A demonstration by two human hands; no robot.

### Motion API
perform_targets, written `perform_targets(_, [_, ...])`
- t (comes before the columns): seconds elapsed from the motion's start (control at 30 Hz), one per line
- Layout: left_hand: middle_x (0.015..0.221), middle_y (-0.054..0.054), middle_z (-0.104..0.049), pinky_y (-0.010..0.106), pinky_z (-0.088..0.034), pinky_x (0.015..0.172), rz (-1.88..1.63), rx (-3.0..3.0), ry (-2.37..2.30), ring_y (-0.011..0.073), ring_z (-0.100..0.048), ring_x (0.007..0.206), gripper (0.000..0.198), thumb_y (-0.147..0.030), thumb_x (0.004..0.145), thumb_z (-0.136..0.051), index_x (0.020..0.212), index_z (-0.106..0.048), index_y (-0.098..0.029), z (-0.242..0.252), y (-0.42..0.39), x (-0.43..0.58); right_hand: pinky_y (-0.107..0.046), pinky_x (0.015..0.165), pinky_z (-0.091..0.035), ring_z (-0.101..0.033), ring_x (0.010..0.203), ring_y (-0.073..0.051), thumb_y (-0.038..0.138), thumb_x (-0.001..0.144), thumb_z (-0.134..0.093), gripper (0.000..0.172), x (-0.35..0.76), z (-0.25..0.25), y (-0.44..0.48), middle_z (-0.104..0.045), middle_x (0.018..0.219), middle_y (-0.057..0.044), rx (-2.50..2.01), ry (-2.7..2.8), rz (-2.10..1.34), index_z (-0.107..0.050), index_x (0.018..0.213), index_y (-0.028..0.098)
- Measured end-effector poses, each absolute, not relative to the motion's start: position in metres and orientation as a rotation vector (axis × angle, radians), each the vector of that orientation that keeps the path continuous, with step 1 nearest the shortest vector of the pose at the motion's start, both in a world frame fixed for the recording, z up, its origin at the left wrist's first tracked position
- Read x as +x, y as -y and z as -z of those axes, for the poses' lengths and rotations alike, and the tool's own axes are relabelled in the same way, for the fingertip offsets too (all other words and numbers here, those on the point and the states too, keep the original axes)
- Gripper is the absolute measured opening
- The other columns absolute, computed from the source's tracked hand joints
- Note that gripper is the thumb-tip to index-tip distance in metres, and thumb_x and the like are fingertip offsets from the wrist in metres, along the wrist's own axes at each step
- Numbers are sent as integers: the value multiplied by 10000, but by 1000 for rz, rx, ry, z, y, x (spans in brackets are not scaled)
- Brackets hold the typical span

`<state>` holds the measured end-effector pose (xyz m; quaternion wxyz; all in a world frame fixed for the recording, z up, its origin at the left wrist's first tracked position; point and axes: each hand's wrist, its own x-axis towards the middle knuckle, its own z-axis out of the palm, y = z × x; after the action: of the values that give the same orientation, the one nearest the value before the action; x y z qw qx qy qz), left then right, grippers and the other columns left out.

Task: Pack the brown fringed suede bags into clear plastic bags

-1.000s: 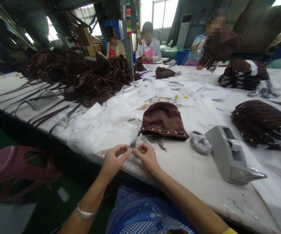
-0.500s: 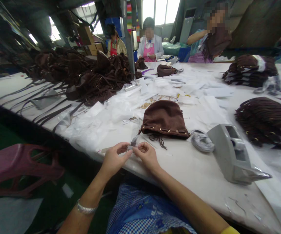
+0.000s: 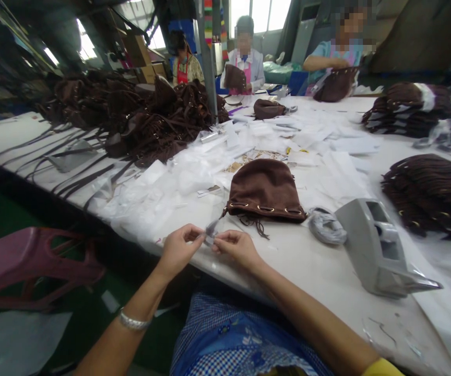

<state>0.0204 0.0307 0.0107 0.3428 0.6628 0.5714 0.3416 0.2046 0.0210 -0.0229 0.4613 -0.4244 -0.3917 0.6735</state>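
Note:
At the table's near edge, my left hand (image 3: 181,249) and my right hand (image 3: 238,247) face each other, thumbs and fingers pinched. Between them is a thin, see-through plastic wrapping (image 3: 212,228) around the end of a dark strap; its exact shape is blurred. The strap leads up to the left lower corner of a brown fringed bag (image 3: 265,189). That bag lies flat, its row of gold eyelets toward me and a tassel hanging below. Right of it sits a coil wrapped in grey plastic (image 3: 327,226), touching or close to the bag's corner.
A grey tape dispenser (image 3: 373,245) stands to the right, near stacked brown fringed pieces (image 3: 432,196). Crumpled clear plastic (image 3: 143,201) and white paper cover the table's middle. Brown bags (image 3: 143,117) are heaped left. Below is a maroon stool (image 3: 33,261). Three people work across the table.
My fingers have shifted slightly apart around the plastic wrapping. Across the table, the person at right has lowered a brown bag, and the middle person now holds one up.

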Motion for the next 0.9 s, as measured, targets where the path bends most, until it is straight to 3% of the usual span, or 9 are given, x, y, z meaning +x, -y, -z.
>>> perform_targets(0.2, [868, 13, -748, 270, -505, 791, -988, 1953, -1747, 187, -703, 835, 103, -256, 804, -623, 870, -694, -219, -16, -32, 31, -283, 630, -545, -693, 626, -184, 428, 688, -786, 303, 180, 15, -24, -715, 670, -50, -1084, 973, -1443, -664, 754, 159])
perform_targets(0.4, [810, 1, -745, 256, -525, 773, -1056, 1829, -1763, 171, -707, 777, 101, -245, 798, -626, 864, -695, -212, -11, -30, 35, -252, 596, -499, -634, 606, -152, 369, 729, -722, 218, 173, 19, -29, -664, 675, -14, -1151, 1022, -1270, -624, 749, 175])
perform_targets(0.53, [831, 8, -736, 275, -528, 793, -1076, 1868, -1749, 174, -699, 793, 94, -234, 804, -625, 871, -683, -205, -3, -28, 35, -244, 541, -480, -601, 546, -137, 358, 728, -703, 206, 175, 24, -29, -629, 636, 12, -1168, 991, -1304, -597, 747, 182])
perform_targets(0.9, [920, 57, -746, 310, -507, 773, -1015, 2301, -1905, 228, -700, 856, 128, -166, 859, -579, 933, -681, -190, 7, -28, 40, -261, 564, -509, -648, 583, -166, 377, 710, -722, 237, 164, 25, -32, -647, 632, -4, -1203, 961, -1282, -586, 709, 182])
